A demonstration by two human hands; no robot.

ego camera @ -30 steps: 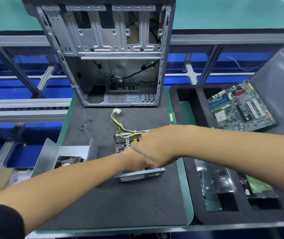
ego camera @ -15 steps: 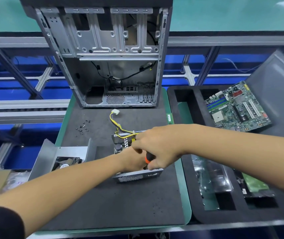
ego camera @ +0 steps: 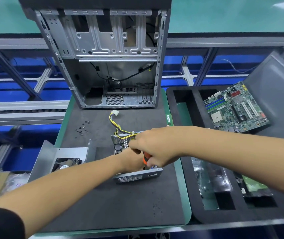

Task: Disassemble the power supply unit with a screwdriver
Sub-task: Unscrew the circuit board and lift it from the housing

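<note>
**Working a screw inside the opened unit**

Mid-mat, nearer its right edge, the power supply unit (ego camera: 136,175) sits cover off. Right hand (ego camera: 155,149) grips the orange-handled screwdriver (ego camera: 145,159); left hand (ego camera: 131,161) steadies the case (fingers hidden). Next, probably: keep the tip seated and upright.

A dark foam mat (ego camera: 113,204) with a green border covers the tabletop (ego camera: 224,225). Behind it run grey metal rails (ego camera: 24,111) and slanted struts (ego camera: 41,81), with bright blue surfaces (ego camera: 25,95) showing between them. Farther back lies a flat teal-green surface (ego camera: 224,14) under even, bright light. A grey tray (ego camera: 279,87) leans at the right edge.
</note>
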